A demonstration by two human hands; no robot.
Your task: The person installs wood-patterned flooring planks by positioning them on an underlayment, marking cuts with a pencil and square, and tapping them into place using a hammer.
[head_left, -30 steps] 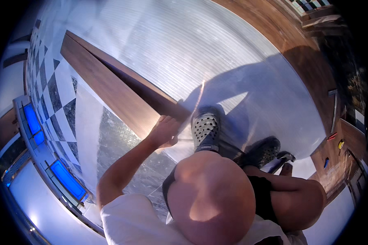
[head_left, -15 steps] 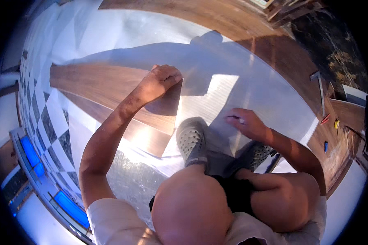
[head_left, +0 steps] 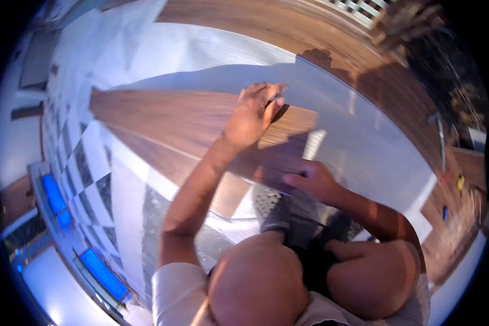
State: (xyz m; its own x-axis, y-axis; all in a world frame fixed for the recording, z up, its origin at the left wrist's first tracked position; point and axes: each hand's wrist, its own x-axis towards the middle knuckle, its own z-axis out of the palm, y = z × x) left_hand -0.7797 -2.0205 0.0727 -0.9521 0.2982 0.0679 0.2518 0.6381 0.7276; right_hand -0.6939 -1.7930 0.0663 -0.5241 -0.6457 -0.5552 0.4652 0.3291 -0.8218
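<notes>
A wood-grain floor plank (head_left: 168, 111) stretches from the far left toward me, its near end blurred and partly in shadow. My left hand (head_left: 250, 117) is over the plank's far edge, thumb apart from the bent fingers; blur hides whether it touches the wood. At the plank's near right corner is my right hand (head_left: 320, 182), closed on the end with the thumb toward me; some fingers are hidden. Beneath the plank's near side shows another wood-grain board (head_left: 231, 195). My grey perforated clog (head_left: 271, 204) is just below the plank's end.
Pale underlay sheet (head_left: 364, 136) covers the floor to the right, bordered by laid wood flooring (head_left: 244, 19). Checkered tiles (head_left: 87, 168) lie left. A metal square-shaped tool (head_left: 441, 141), a yellow-handled tool (head_left: 461, 182) and a small blue item (head_left: 445, 212) lie at right.
The plank's near end has shifted right and now covers part of my clog. My left hand moved right along its far side; my right hand has come to its corner. The view shifted slightly.
</notes>
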